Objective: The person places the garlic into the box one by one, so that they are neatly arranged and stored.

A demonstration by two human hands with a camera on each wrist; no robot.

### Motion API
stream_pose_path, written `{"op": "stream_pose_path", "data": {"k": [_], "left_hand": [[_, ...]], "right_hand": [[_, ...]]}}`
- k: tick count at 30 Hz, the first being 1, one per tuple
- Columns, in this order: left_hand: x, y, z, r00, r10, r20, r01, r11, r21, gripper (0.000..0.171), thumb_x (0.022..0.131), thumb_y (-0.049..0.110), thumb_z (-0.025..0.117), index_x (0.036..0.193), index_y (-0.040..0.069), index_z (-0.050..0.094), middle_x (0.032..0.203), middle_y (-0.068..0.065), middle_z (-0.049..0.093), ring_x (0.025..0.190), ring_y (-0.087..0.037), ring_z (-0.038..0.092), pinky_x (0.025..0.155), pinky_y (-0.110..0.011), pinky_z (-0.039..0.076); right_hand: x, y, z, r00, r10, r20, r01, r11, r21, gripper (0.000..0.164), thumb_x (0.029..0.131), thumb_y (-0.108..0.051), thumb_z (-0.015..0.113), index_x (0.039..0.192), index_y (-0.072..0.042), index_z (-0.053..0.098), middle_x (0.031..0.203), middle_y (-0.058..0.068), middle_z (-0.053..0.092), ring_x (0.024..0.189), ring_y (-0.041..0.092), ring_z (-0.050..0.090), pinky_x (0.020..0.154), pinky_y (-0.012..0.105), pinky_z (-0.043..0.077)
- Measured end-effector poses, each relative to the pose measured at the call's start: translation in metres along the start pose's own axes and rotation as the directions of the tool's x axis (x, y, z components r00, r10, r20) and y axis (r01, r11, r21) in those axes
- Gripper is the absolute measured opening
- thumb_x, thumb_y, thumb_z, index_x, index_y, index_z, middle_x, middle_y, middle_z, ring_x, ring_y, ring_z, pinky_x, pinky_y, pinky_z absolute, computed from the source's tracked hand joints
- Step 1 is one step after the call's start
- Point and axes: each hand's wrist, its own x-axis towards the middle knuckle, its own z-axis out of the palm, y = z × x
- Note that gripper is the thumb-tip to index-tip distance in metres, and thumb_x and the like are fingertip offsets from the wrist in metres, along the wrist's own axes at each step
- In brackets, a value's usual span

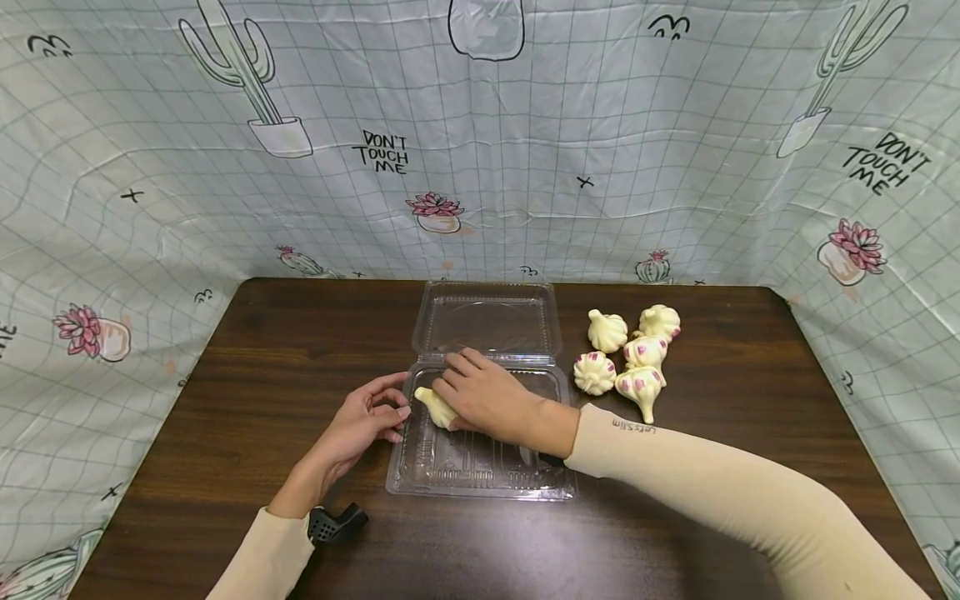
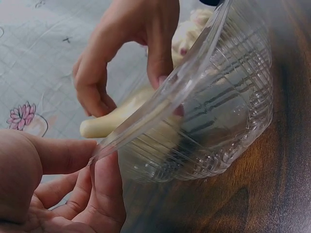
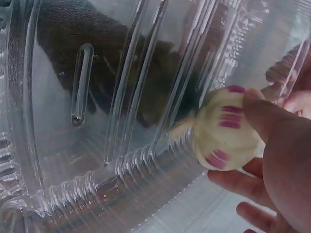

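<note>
A clear plastic clamshell container (image 1: 480,487) lies opened on the table, its lid (image 1: 487,321) folded back away from me. My right hand (image 1: 487,396) grips a garlic bulb (image 1: 437,410) inside the left part of the base. The bulb is cream with purple marks (image 3: 231,119), and its stem (image 2: 97,127) points toward the left rim. Thumb and fingers sit on opposite sides of it. At that left rim my left hand (image 1: 367,425) pinches the container's edge between thumb (image 2: 65,155) and forefinger.
Right of the container several more garlic bulbs (image 1: 643,383) lie in a loose group on the dark wooden table (image 1: 300,333). A patterned cloth (image 1: 510,167) hangs behind the table and along both sides.
</note>
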Motion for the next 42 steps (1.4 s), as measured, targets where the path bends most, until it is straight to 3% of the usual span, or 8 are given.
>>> {"op": "stream_pose_path", "data": {"k": [8, 18, 32, 42], "left_hand": [[0.0, 0.0004, -0.0002, 1.0, -0.002, 0.007, 0.002, 1.0, 0.0, 0.06, 0.105, -0.001, 0.059, 0.16, -0.004, 0.036, 0.109, -0.004, 0.054, 0.082, -0.007, 0.058, 0.069, -0.021, 0.058], [0.0004, -0.0002, -0.0004, 1.0, -0.001, 0.007, 0.001, 1.0, -0.001, 0.059, 0.106, 0.0, 0.059, 0.16, -0.004, 0.036, 0.109, -0.004, 0.054, 0.082, -0.007, 0.058, 0.069, -0.022, 0.058], [0.0014, -0.0016, -0.0004, 1.0, 0.002, 0.005, -0.002, 1.0, -0.01, 0.06, 0.105, -0.002, 0.059, 0.16, -0.005, 0.036, 0.108, -0.004, 0.054, 0.081, -0.007, 0.057, 0.068, -0.021, 0.058], [0.0007, -0.0016, -0.0002, 1.0, 0.003, 0.007, -0.003, 1.0, -0.021, 0.06, 0.105, -0.002, 0.058, 0.16, -0.005, 0.035, 0.109, -0.004, 0.053, 0.08, -0.006, 0.057, 0.068, -0.021, 0.058]], "right_hand": [[0.0034, -0.0062, 0.0022, 0.997, 0.068, -0.043, -0.071, 0.994, -0.079, 0.051, 0.098, -0.058, 0.067, 0.122, -0.014, 0.065, 0.12, 0.001, 0.07, 0.125, 0.025, 0.058, 0.115, 0.039, 0.04], [0.0046, -0.0084, 0.0005, 0.987, 0.142, -0.079, -0.144, 0.989, -0.028, 0.05, 0.1, -0.058, 0.066, 0.119, -0.012, 0.065, 0.108, 0.002, 0.074, 0.118, 0.025, 0.06, 0.114, 0.038, 0.04], [-0.0002, -0.0071, -0.0018, 0.982, 0.138, -0.133, -0.141, 0.99, -0.015, 0.05, 0.096, -0.06, 0.069, 0.113, -0.013, 0.066, 0.106, 0.003, 0.074, 0.115, 0.026, 0.062, 0.112, 0.038, 0.042], [-0.0031, -0.0087, -0.002, 0.991, 0.102, -0.082, -0.102, 0.995, -0.002, 0.046, 0.094, -0.058, 0.073, 0.114, -0.017, 0.07, 0.109, -0.001, 0.074, 0.116, 0.025, 0.062, 0.113, 0.038, 0.042]]}}
